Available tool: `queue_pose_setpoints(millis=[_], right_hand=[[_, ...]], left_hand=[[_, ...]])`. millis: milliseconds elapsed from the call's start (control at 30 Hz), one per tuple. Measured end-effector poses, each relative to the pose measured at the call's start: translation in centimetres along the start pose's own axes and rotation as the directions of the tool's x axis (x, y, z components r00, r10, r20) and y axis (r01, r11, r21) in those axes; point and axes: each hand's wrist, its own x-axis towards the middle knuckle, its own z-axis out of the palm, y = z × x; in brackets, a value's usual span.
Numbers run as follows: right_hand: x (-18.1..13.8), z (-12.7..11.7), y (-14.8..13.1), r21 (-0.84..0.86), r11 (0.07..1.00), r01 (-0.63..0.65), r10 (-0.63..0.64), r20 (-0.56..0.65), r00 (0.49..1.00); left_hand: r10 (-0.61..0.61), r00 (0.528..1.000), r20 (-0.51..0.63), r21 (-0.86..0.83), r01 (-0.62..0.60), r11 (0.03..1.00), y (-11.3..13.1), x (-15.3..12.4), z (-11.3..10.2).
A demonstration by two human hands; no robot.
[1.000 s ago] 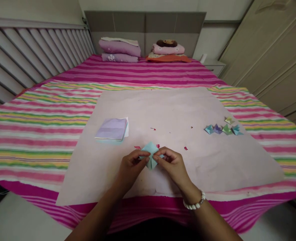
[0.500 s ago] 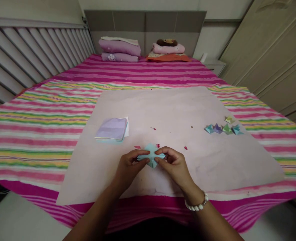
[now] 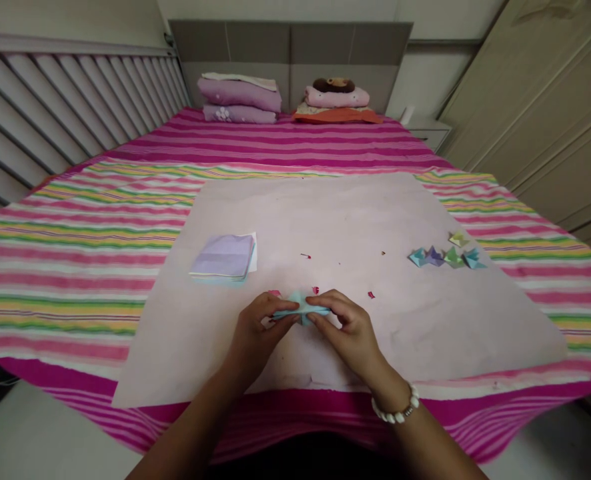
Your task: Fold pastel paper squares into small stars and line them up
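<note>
A small folded piece of light blue paper (image 3: 299, 307) is pinched between both my hands just above a pale pink sheet (image 3: 345, 220) spread on the bed. My left hand (image 3: 258, 331) grips its left side with curled fingers. My right hand (image 3: 346, 328), with a white bead bracelet on the wrist, grips its right side. The paper looks flattened, and my fingers hide most of it.
A stack of lilac and pale paper squares (image 3: 224, 259) lies to the left. Several small folded paper shapes (image 3: 445, 256) sit in a row to the right. Tiny red scraps (image 3: 370, 295) dot the sheet. Folded bedding (image 3: 239, 99) rests by the headboard on the striped bedspread (image 3: 75, 233).
The blue paper stood up taller between my fingers a second ago. It has since been pressed down flatter, and both hands have closed in over it slightly.
</note>
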Motion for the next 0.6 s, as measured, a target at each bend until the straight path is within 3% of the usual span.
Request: queue_pose_setpoints(millis=[267,433,600], right_hand=[[-0.10,-0.08,-0.70,-0.075,0.992,0.101,-0.099,0.030,0.995],[0.05,-0.01,-0.75,-0.093,0.992,0.089,-0.089,0.001,0.996],[0.18,0.02,-0.76,-0.050,0.998,0.040,-0.039,0.026,0.999]], left_hand=[[0.023,0.998,-0.056,0.073,-0.019,0.997,0.57,-0.10,-0.11],[0.055,0.998,0.015,0.051,-0.055,0.997,0.78,0.10,-0.02],[-0.008,1.000,0.026,0.042,0.007,0.999,0.77,0.11,-0.12]])
